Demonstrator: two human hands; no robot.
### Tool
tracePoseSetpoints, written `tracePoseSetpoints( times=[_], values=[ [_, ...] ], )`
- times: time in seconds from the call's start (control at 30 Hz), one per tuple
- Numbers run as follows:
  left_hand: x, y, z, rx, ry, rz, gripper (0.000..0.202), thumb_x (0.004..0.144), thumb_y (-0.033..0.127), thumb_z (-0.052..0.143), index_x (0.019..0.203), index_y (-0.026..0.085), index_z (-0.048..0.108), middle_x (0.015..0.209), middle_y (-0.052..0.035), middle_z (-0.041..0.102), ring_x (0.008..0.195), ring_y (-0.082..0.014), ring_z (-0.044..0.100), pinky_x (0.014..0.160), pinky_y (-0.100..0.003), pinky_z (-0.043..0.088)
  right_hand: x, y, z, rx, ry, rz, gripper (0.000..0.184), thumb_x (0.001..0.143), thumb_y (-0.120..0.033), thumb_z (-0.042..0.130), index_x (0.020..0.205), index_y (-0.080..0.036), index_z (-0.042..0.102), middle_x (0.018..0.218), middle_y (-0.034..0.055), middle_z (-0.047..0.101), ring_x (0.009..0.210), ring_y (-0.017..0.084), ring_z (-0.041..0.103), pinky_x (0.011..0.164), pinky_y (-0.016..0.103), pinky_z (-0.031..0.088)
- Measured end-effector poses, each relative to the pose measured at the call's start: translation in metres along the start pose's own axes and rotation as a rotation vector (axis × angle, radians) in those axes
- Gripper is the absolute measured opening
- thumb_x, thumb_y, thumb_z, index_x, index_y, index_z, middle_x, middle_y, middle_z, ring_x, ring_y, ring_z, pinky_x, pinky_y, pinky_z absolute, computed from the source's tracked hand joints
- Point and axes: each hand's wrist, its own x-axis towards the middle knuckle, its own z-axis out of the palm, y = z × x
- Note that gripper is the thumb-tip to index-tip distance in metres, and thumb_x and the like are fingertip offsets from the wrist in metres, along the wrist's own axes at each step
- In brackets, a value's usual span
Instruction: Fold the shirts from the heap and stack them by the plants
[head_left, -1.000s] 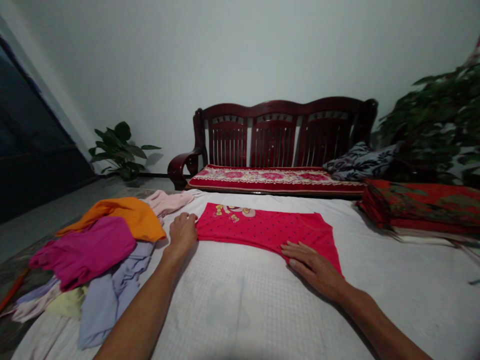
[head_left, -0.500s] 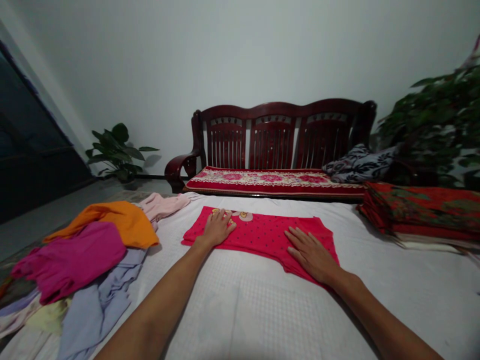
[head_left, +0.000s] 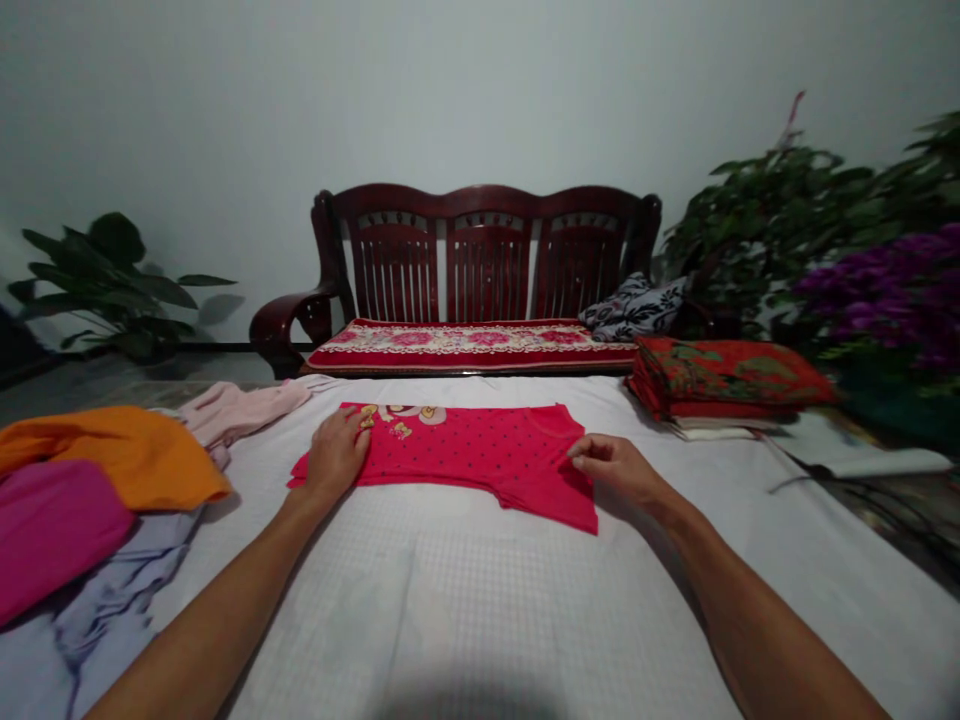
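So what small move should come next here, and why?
I'd have the right hand turn the sleeve in over the pink shirt: the sleeve juts out past the shirt's near edge, the right fingers are at that end, and the left hand is at the other, so it could probably steady the cloth.

Against the pale wall (head_left: 480, 90) ahead of me I see a dark wooden settee (head_left: 484, 202) with a slatted back. A red floral runner (head_left: 472, 338) covers its seat, and a patterned cushion (head_left: 636, 306) lies toward its right end. To my left is a leafy plant (head_left: 118, 238); to my right, a bushier plant (head_left: 780, 205), purple flowers (head_left: 892, 290) and a folded red-and-green cloth (head_left: 739, 368).
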Motion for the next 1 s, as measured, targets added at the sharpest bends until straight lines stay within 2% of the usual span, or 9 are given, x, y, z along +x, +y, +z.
tracePoseSetpoints(
  times=[0.07, 0.2, 0.27, 0.33, 0.43, 0.53, 0.77, 0.9, 1.0],
  values=[
    [-0.010, 0.034, -0.006, -0.211, -0.048, 0.206, 0.031, 0.096, 0.025, 0.047, 0.118, 0.022, 0.069, 0.131, -0.0072, 0.065, 0.126, -0.0217, 0.055, 0.113, -0.036, 0.038, -0.007, -0.004, -0.012, -0.010, -0.163, 0.059, 0.034, 0.066, -0.045, 0.082, 0.079, -0.016, 0.072, 0.077, 0.0059, 0.072, 0.070, 0.017, 0.064, 0.072, 0.033, 0.052],
    [-0.031, 0.105, -0.015, -0.492, -0.313, 0.595, 0.029, 0.095, 0.018, 0.050, 0.112, 0.027, 0.072, 0.116, -0.0014, 0.072, 0.114, -0.0178, 0.061, 0.104, -0.031, 0.045, -0.016, -0.007, -0.021, -0.054, -0.425, 0.188, 0.029, 0.063, -0.034, 0.080, 0.084, -0.015, 0.074, 0.074, 0.0020, 0.069, 0.061, 0.011, 0.057, 0.059, 0.025, 0.044],
    [-0.038, 0.129, -0.016, -0.531, -0.395, 0.716, 0.028, 0.094, 0.018, 0.052, 0.113, 0.027, 0.071, 0.114, -0.0009, 0.072, 0.111, -0.0175, 0.062, 0.102, -0.030, 0.046, -0.018, -0.007, -0.021, -0.106, -0.466, 0.194, 0.027, 0.061, -0.026, 0.076, 0.086, -0.016, 0.074, 0.072, -0.0002, 0.067, 0.058, 0.009, 0.052, 0.055, 0.023, 0.039],
    [-0.040, 0.144, -0.014, -0.518, -0.437, 0.778, 0.027, 0.093, 0.018, 0.055, 0.113, 0.026, 0.071, 0.112, -0.0018, 0.073, 0.109, -0.0182, 0.062, 0.099, -0.030, 0.046, -0.018, -0.007, -0.019, -0.179, -0.481, 0.157, 0.027, 0.060, -0.019, 0.070, 0.086, -0.017, 0.075, 0.075, -0.0009, 0.067, 0.062, 0.010, 0.052, 0.056, 0.022, 0.039],
    [-0.040, 0.151, -0.006, -0.459, -0.472, 0.775, 0.027, 0.091, 0.016, 0.057, 0.111, 0.025, 0.072, 0.111, -0.0028, 0.073, 0.106, -0.0194, 0.063, 0.096, -0.030, 0.047, -0.018, -0.009, -0.017, -0.283, -0.497, 0.083, 0.032, 0.055, -0.012, 0.063, 0.084, -0.020, 0.075, 0.083, -0.0006, 0.068, 0.073, 0.013, 0.056, 0.064, 0.023, 0.044],
    [-0.038, 0.151, 0.001, -0.453, -0.454, 0.733, 0.026, 0.093, 0.017, 0.054, 0.109, 0.026, 0.073, 0.109, -0.0026, 0.074, 0.104, -0.0192, 0.064, 0.094, -0.030, 0.047, -0.018, -0.012, -0.016, -0.358, -0.510, 0.051, 0.034, 0.055, -0.013, 0.062, 0.085, -0.022, 0.076, 0.087, -0.0005, 0.068, 0.078, 0.015, 0.058, 0.067, 0.024, 0.046],
    [-0.036, 0.157, -0.002, -0.462, -0.442, 0.728, 0.022, 0.093, 0.020, 0.054, 0.099, 0.025, 0.075, 0.100, -0.0031, 0.073, 0.096, -0.0189, 0.063, 0.088, -0.028, 0.047, -0.019, -0.011, -0.013, -0.239, -0.500, 0.087, 0.014, 0.067, -0.022, 0.066, 0.077, -0.017, 0.075, 0.078, 0.0007, 0.066, 0.069, 0.013, 0.056, 0.063, 0.024, 0.044],
    [-0.037, 0.163, -0.003, -0.450, -0.475, 0.638, 0.023, 0.091, 0.021, 0.051, 0.094, 0.024, 0.074, 0.096, -0.0034, 0.071, 0.093, -0.0192, 0.062, 0.086, -0.029, 0.047, -0.017, -0.008, -0.014, -0.125, -0.416, 0.072, 0.019, 0.072, -0.035, 0.072, 0.076, -0.016, 0.071, 0.075, 0.0012, 0.066, 0.067, 0.013, 0.056, 0.066, 0.027, 0.044],
    [-0.038, 0.166, 0.003, -0.467, -0.443, 0.561, 0.022, 0.092, 0.022, 0.049, 0.092, 0.023, 0.071, 0.093, -0.0034, 0.071, 0.091, -0.0192, 0.062, 0.085, -0.029, 0.047, -0.012, -0.006, -0.012, -0.063, -0.295, 0.022, 0.025, 0.073, -0.041, 0.072, 0.079, -0.018, 0.067, 0.081, 0.0027, 0.067, 0.074, 0.015, 0.058, 0.072, 0.030, 0.046]
  ],
)
